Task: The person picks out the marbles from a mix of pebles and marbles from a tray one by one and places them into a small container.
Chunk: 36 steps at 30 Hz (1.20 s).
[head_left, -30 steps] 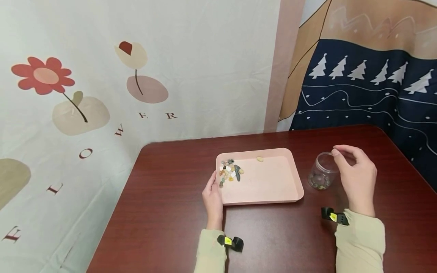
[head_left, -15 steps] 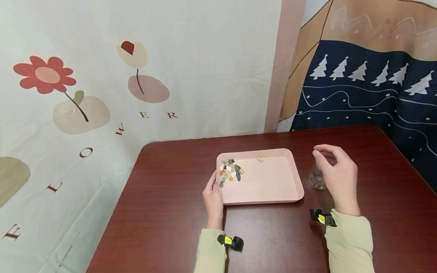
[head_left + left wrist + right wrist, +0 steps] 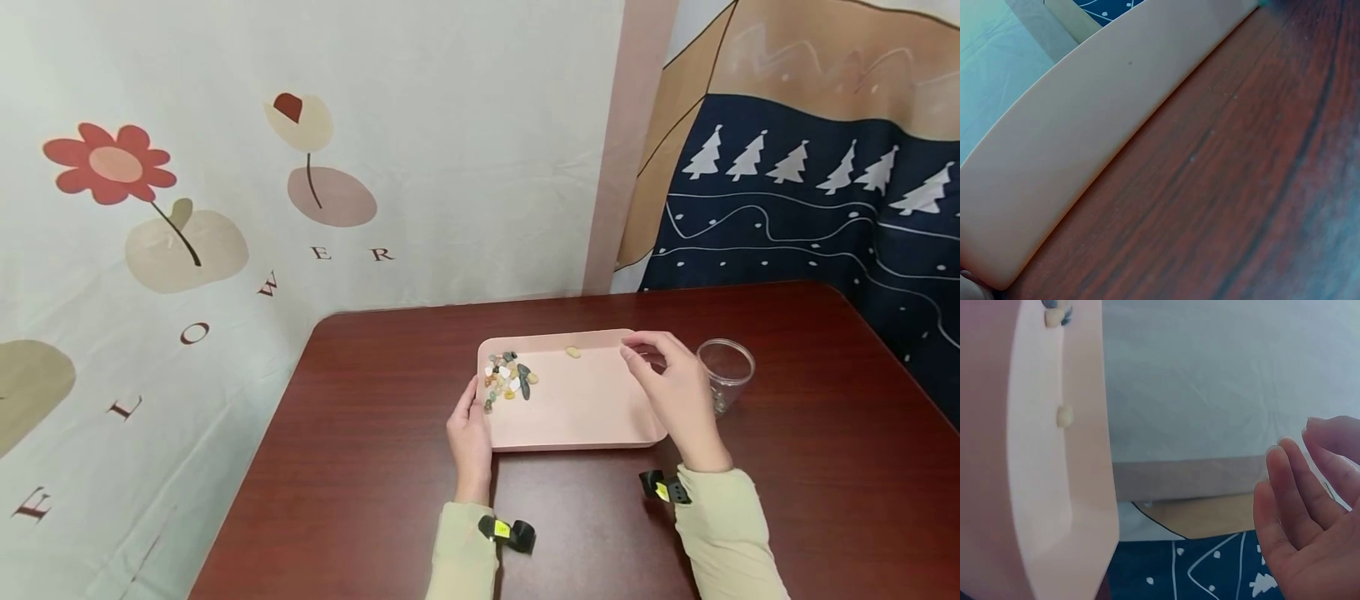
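Note:
A pale pink tray (image 3: 585, 408) lies on the table, with small mixed stones (image 3: 510, 377) gathered at its left end. One yellowish stone (image 3: 573, 352) sits apart near the far rim. My left hand (image 3: 470, 437) rests along the tray's left side, its fingers stretched against the wall. Over the tray's right end hovers my right hand (image 3: 678, 396), fingers loosely bent. The right wrist view shows that hand (image 3: 1313, 512) with a gap between thumb and fingers and no stone visible there. Just behind it stands a clear jar (image 3: 727, 362) with some stones, partly hidden by the hand.
The dark reddish wooden table (image 3: 360, 467) reaches a curtain wall (image 3: 465, 167) with flower prints behind it. A navy cloth (image 3: 795, 225) with white trees hangs at the right. The jar stands close to the tray's right edge.
My right hand has moved left from above the jar to over the tray's right end, uncovering the jar's rim. The left hand, tray and stones have stayed put.

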Tool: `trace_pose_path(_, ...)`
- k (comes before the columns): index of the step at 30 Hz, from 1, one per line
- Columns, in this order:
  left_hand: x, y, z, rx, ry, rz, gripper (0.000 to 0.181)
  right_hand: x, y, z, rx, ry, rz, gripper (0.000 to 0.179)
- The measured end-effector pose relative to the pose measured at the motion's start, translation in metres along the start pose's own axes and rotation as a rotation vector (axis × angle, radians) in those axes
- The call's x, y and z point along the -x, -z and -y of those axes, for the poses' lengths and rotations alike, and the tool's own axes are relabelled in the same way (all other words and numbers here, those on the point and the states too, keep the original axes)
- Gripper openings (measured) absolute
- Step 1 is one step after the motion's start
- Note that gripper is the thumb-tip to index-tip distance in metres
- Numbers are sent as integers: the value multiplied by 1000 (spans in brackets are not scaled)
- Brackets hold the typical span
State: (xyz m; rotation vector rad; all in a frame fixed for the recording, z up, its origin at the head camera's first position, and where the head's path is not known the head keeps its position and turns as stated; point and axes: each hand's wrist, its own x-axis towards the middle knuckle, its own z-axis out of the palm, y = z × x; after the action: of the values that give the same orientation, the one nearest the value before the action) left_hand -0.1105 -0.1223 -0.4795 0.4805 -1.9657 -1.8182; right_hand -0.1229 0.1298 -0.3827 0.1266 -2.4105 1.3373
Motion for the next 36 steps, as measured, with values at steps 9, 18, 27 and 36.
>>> trace_pose_path(9,0,-1,-1,12,-4,-5,35,-6,-12,-1,9,21,88,25)
trace_pose_path(18,-1,-1,0,16,10,-9,35,-17,-32,5,57,186,200,18)
trace_pose_path(27,1,1,-3,18,13,-8,35,-28,-50,13,150,328,333,12)
trace_pose_path(36,1,1,1,4,16,3,35,-36,-67,20,257,342,495,12)
